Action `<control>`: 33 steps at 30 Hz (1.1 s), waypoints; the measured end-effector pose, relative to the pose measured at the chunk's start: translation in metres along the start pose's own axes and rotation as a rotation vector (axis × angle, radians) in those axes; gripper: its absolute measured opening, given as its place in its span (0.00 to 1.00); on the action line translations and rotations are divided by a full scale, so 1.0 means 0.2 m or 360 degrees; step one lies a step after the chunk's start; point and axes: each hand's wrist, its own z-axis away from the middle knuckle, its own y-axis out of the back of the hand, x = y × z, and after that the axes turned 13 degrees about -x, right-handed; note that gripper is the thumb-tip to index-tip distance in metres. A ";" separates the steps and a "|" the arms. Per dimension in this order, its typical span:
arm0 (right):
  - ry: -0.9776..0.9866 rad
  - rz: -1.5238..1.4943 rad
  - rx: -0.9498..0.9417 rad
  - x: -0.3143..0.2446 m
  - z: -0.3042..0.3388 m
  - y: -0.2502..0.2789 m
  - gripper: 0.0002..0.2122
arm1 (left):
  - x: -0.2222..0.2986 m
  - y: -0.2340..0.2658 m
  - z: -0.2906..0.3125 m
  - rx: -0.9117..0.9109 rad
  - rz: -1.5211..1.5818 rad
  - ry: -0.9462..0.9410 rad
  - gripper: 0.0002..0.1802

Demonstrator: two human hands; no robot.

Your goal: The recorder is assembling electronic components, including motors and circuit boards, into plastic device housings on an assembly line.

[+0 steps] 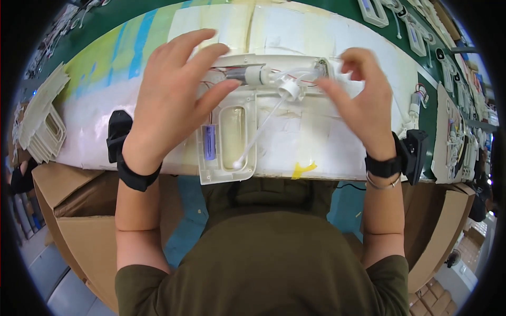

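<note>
A white plastic housing [227, 174] lies open on the bench, with a purple cylindrical cell [209, 142] in its lower part and a grey motor with a white pump fitting [256, 75] at its top. A thin white tube [261, 129] runs from a round white cap [290, 89] down into the housing's pocket. My left hand [176, 92] rests on the housing's top left, fingers spread, fingertips beside the motor. My right hand [361, 100] hovers at the top right, fingers curled near the red wires [311, 77], pinching nothing I can see.
A stack of white plastic frames [45, 124] sits at the left. More white parts [416, 37] lie on the green mat at the right. Cardboard boxes [79, 210] stand below the bench on both sides. A yellow tape scrap [304, 169] marks the front edge.
</note>
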 end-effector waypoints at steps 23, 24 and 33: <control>0.0818 0.0423 0.0125 0.00 0.14 -0.26 0.12 | 0.06 -0.15 -0.06 -0.0163 0.0192 -0.0168 0.29; 0.0765 0.0346 -0.0022 -0.01 0.13 -0.21 0.12 | 0.10 -0.07 -0.04 -0.0162 0.0087 -0.0136 0.29; 0.0827 0.0002 -0.0494 -0.14 -0.12 -0.21 0.12 | -0.02 -0.14 0.01 -0.0244 -0.0462 0.0124 0.16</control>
